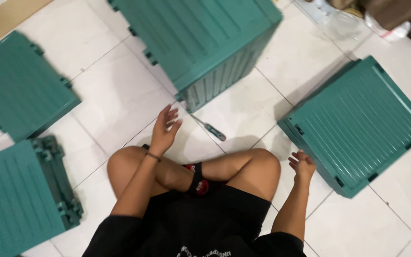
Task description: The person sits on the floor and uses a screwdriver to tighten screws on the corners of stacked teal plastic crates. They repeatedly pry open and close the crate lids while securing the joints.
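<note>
A person sits cross-legged on a white tiled floor [120, 95], seen from above. The left hand [164, 129] is raised in front of the left knee, fingers spread and released, holding nothing. Just beyond it and slightly to the right lies a screwdriver [209, 128] flat on the tiles; its long axis runs diagonally, the shaft tip pointing up-left toward the near corner of the assembled teal crate [200, 38], the teal handle at the lower-right end. The left hand is clearly the nearer of the two to this tool, near but apart from it, with bare tile between fingertips and shaft.

The right hand [302, 164] hangs beside the right knee, fingers loosely curled and empty, close to the near-left edge of a ribbed teal panel [357, 123] that lies tilted on the floor to the right; it does not quite touch it as far as I can tell.

Two more teal panels sit toward the left edge of the floor: a flat one [20, 85] further off and a stack of panels [20, 195] nearer the left leg. Clear plastic wrapping [343, 21] lies at the far right corner. Open tile lies between the knees and the crate, and again between the crate and the right panel
</note>
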